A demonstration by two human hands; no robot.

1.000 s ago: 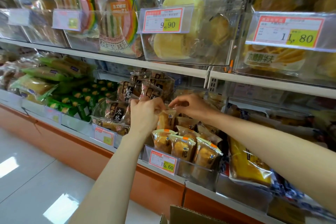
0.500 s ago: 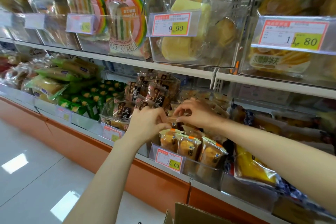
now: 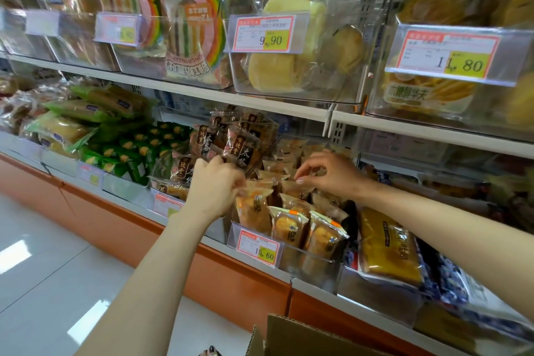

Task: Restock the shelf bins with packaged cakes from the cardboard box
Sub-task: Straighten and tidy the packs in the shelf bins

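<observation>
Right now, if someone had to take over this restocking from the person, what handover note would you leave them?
Left hand: fingers pinched on the top of a packaged cake at the left end of the clear bin with the 15.60 price tag.
Right hand: over the rear packs in the same bin, fingertips pinched; whether it grips a wrapper is unclear.
Cardboard box: only its top edge shows below the shelf; contents not visible.
Done: the bin's front row holds three upright packs, with more behind.
Left: settle the pack in hand, straighten the rear rows, then fetch more from the box.
</observation>
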